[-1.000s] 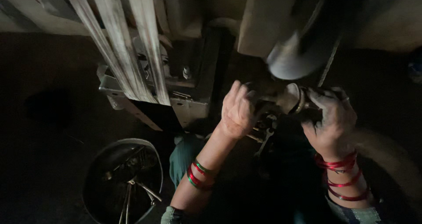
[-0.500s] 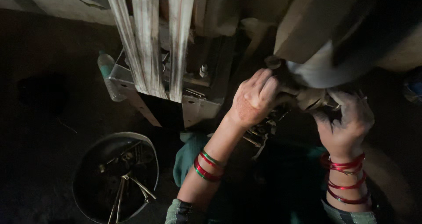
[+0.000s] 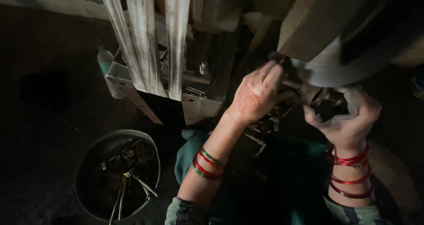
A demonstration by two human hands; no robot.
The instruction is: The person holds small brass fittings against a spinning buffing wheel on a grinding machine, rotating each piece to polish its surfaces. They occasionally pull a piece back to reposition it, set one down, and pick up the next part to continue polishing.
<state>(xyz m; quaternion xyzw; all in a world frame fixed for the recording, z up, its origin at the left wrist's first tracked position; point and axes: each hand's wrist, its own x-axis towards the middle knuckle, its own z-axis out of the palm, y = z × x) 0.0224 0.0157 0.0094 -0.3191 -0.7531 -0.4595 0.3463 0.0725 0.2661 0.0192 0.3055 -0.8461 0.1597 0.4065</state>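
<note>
- Head view puts our left hand (image 3: 255, 95) at the middle of the frame, fingers bent and reaching up to the dark metal part (image 3: 304, 90) under the big grey drum (image 3: 340, 61); the fingertips touch it, but we cannot tell whether they truly grip it.
- Our right hand (image 3: 346, 119) sits just right of that part, fingers curled up around its far end in a loose clasp; the spot is too dim for us to make out what lies inside the curl.
- Half a second ago the left hand lay lower and more closed on the part; now its fingers stretch further up toward the drum's edge, and the right hand has stayed in much the same place.
- Red and green bangles (image 3: 206, 164) ring our left wrist, red ones (image 3: 351, 172) the right.
- Left of the hands stands a grey metal bracket (image 3: 194, 103) with a bolt (image 3: 203, 68), and three pale straps (image 3: 145, 39) run down over it.
- A clear plastic bottle (image 3: 105, 66) leans beside the bracket's left end.
- Low on the left, well apart from the hands, a round dark pan (image 3: 152, 163) on the floor holds loose metal tools (image 3: 128, 181).
- Since the earlier frames our view has shifted a little, so the pan sits further right.
</note>
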